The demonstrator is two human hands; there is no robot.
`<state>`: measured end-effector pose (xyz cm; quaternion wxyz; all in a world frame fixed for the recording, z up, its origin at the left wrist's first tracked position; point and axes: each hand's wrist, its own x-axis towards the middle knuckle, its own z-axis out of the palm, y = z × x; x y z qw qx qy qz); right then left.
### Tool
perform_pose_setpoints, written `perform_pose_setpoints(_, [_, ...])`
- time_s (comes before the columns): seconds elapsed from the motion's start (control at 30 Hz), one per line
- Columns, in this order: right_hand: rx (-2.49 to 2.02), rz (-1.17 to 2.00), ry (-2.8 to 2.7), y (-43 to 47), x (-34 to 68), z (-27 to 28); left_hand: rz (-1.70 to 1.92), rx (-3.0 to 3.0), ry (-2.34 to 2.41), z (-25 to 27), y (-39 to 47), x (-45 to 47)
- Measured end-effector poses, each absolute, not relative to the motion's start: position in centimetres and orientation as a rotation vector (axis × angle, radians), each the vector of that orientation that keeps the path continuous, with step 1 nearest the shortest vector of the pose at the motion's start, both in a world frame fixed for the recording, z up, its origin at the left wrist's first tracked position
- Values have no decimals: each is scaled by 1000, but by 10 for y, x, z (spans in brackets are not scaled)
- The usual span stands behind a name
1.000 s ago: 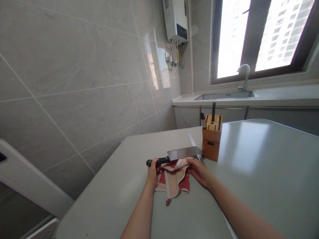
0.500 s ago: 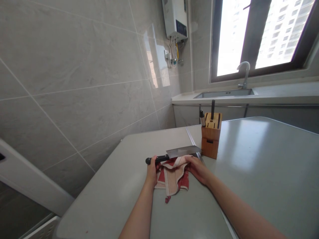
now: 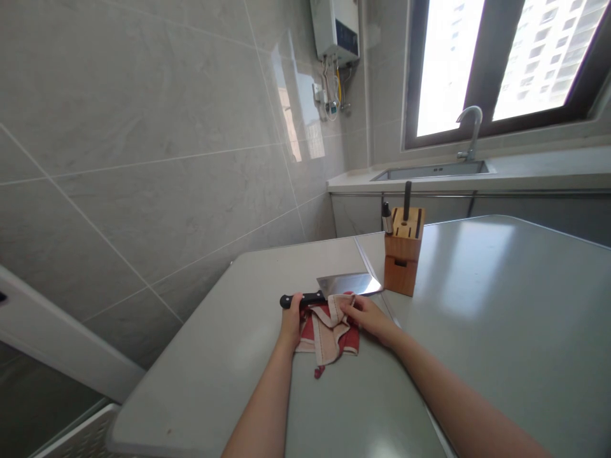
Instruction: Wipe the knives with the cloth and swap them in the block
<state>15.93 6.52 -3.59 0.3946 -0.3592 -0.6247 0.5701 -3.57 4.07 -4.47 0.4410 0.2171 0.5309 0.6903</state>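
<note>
My left hand [image 3: 292, 316] is closed around the black handle of a cleaver [image 3: 351, 284], whose broad blade points right toward a wooden knife block. A red and beige striped cloth [image 3: 327, 337] hangs below the blade, its upper fold lying against the blade's lower edge. The fingers of my right hand [image 3: 365, 313] pinch that fold near the middle of the blade. Part of the blade's lower edge is hidden behind the cloth.
On the pale table [image 3: 214, 381], the knife block [image 3: 403, 254] stands just beyond the blade tip, with a dark handle and a small bottle-like item in its top. Behind are a counter with a sink [image 3: 434, 170] and a faucet [image 3: 472, 130]. A tiled wall rises at left.
My right hand has slid left along the blade with the cloth fold, from near the tip toward the middle. More of the blade's tip end shows. The left hand keeps its hold.
</note>
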Motion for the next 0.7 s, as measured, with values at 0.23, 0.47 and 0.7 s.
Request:
perform_pose_setpoints(0.23, [-861, 1527, -1525, 61, 161, -30, 1716, 527, 1284, -46, 41, -37])
perform_pose_setpoints(0.47, [-855, 1550, -1506, 64, 161, -34, 1714, 515, 1271, -46, 41, -36])
perform_pose_setpoints(0.7, [-871, 1559, -1501, 64, 160, -33, 1716, 532, 1307, -49, 42, -38])
